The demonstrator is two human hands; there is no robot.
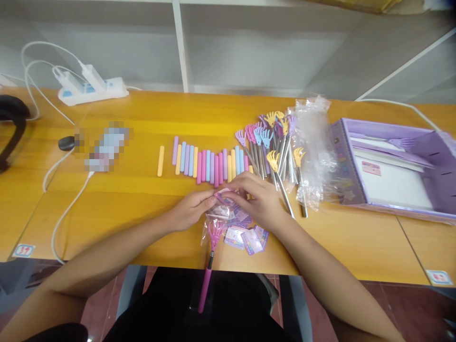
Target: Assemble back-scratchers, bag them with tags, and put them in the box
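My left hand (192,209) pinches the top of a clear plastic bag (204,232). Inside the bag lies a pink hand-shaped back scratcher (214,233), its pink handle hanging past the table's front edge. My right hand (261,202) has its fingers closed on a small pink card (224,192) at the bag's mouth; the left thumb is close to that card too. Several purple printed cards (252,241) lie loose under and beside my right hand. Beyond my hands is a row of pastel handle tubes (203,164) in pink, blue, purple and yellow.
Back scratchers with metal rods (281,147) are piled behind my right hand, beside a stack of clear bags (311,152). A purple box (395,185) stands at the right. A power strip (92,92), cables and a blurred-out item (109,147) are at the left.
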